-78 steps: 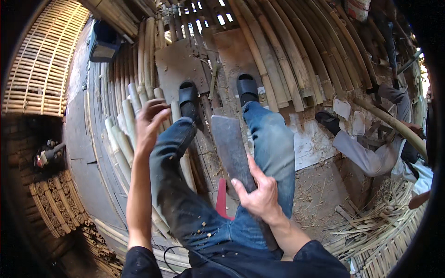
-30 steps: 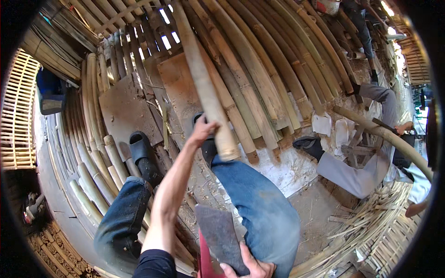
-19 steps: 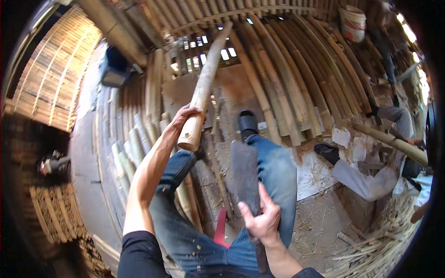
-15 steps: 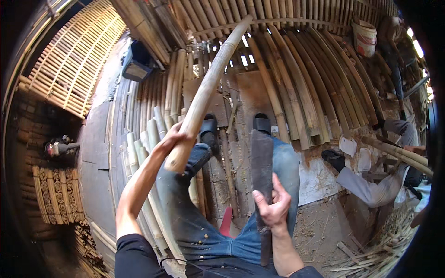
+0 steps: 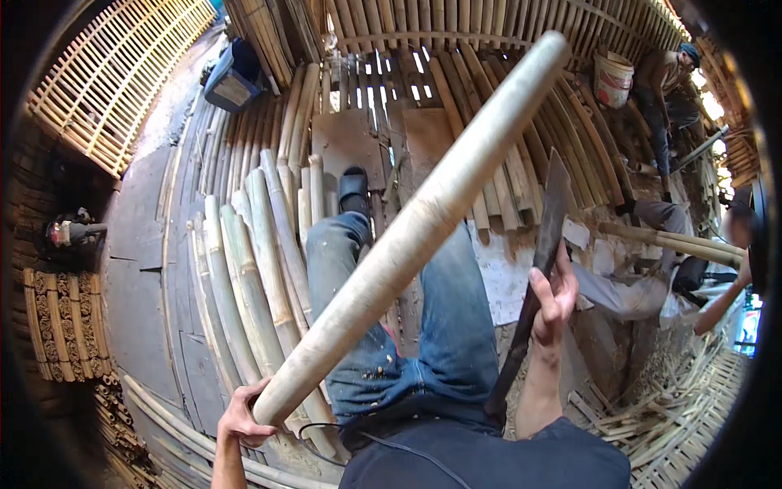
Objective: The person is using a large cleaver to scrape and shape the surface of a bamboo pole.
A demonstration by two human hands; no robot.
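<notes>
A long, thick bamboo pole slants in front of me, from the lower left up to the far right, above my thighs. My left hand wraps round its near end. At the right, my right hand holds a long dark machete partway along its length. The wide pointed end tilts up and away, and the narrow end reaches down beside my hip. The machete stands apart from the pole, to its right. Some fingers of my right hand are hidden behind the machete.
Several cut bamboo poles lie at my left, and more bamboo spreads ahead right. A blue bin and a white bucket stand farther off. At the right a co-worker's hand is near other poles. Bamboo strips lie lower right.
The pole's near end has come toward me and leftward with my left hand, while its far end has swung right. My right hand has carried the machete up and right, tilting it.
</notes>
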